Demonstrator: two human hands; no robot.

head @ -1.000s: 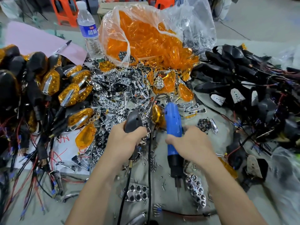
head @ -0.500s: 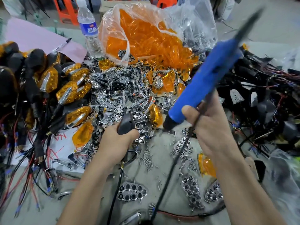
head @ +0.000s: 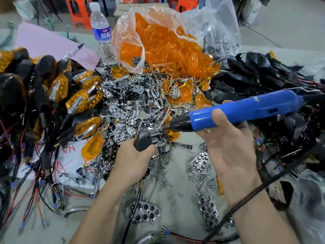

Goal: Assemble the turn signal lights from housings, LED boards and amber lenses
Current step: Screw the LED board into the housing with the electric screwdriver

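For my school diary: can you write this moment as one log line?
left hand: grips black housing | right hand: holds blue screwdriver, lying sideways | bit tip: by the housing | loose screws: on table

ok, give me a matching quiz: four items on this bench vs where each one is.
1 screwdriver
2 housing
3 bottle
4 pen

A on the pink paper
B in the left hand
C in the right hand
D upright beside the lens bag

Pairs: 1-C, 2-B, 3-D, 4-A
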